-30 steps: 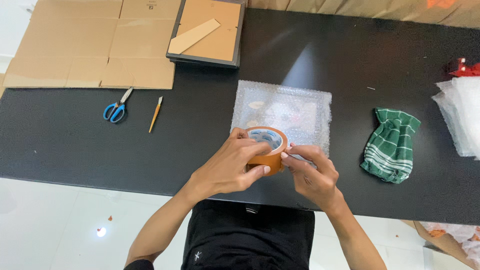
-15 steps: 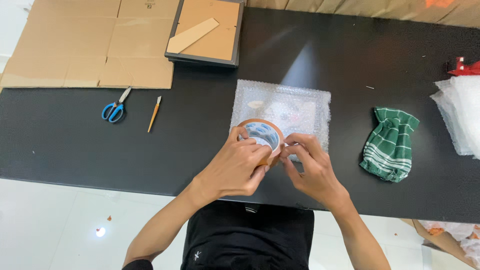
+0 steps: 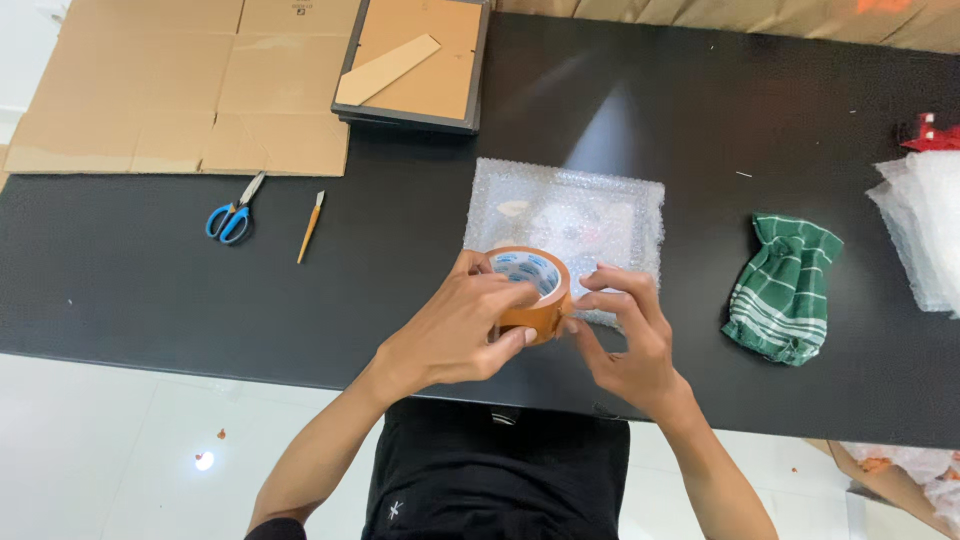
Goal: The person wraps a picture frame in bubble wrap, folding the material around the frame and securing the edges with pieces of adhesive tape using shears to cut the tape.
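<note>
Left hand (image 3: 455, 330) grips tape roll (image 3: 530, 292) (brown).

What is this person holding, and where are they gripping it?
A roll of brown tape. The left hand grips its outer side; the right hand's fingertips touch its edge.

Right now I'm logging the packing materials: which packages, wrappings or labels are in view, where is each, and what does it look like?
Bubble-wrapped parcel: table centre, flat, rectangular, clear wrap.
Tape roll: brown ring with a blue-and-white label inside the core, held by left hand and right hand.
Flattened cardboard: far left, tan.
Bubble wrap stack: right edge, translucent white.
</note>
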